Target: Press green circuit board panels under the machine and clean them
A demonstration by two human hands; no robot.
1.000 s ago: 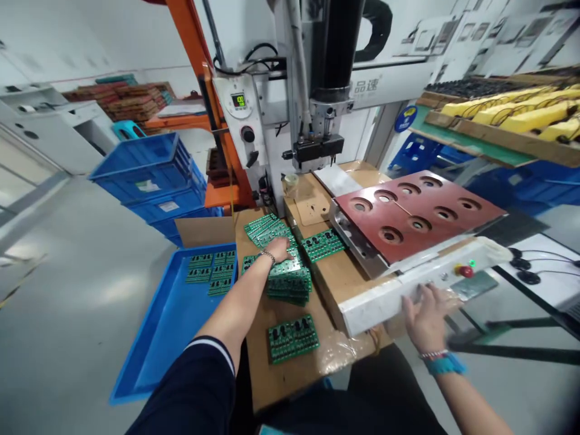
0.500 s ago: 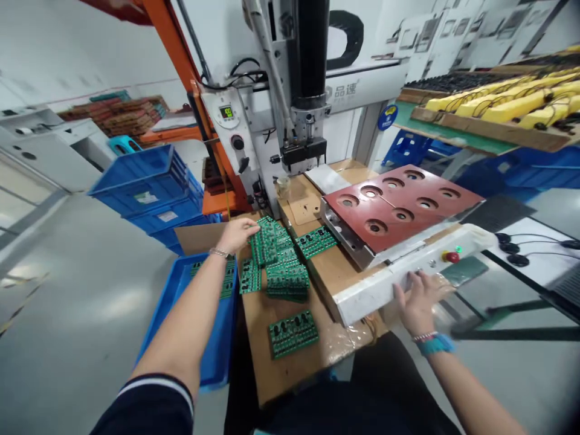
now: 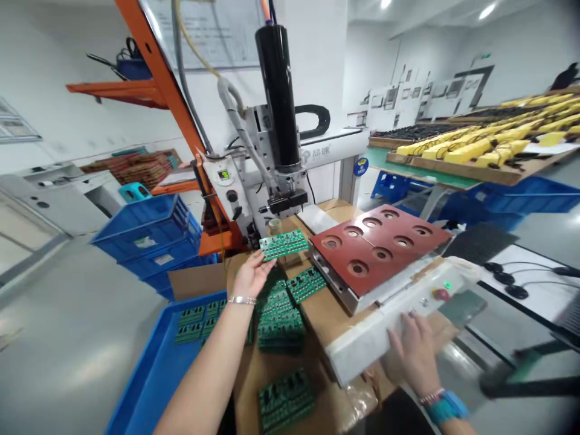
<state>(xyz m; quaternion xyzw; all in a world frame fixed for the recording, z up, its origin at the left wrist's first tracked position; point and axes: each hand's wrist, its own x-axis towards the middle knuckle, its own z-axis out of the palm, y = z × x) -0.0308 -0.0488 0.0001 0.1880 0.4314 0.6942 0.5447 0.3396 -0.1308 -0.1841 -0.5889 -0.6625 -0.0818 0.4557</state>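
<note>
My left hand (image 3: 252, 277) pinches a green circuit board (image 3: 285, 244) by its near left corner and holds it up above a pile of boards. That pile of green circuit boards (image 3: 281, 323) lies below on the brown work surface. One board (image 3: 306, 284) leans at the edge of the raised platform, and another board (image 3: 286, 399) lies alone nearer to me. My right hand (image 3: 414, 347) lies over the white control panel (image 3: 362, 347), fingers stretched out by its buttons, left of the red button (image 3: 441, 294). It holds nothing that I can see.
A red fixture plate (image 3: 380, 248) with round holes sits behind the panel, below the machine's black head (image 3: 278, 96). At the left, a blue tray (image 3: 156, 368) holds several boards beside stacked blue crates (image 3: 145, 232). Yellow parts (image 3: 457, 145) fill a bench at the right.
My left hand has lifted a circuit board off the pile and tilted it flatter. My right hand stays at the panel. The head view has tipped upward.
</note>
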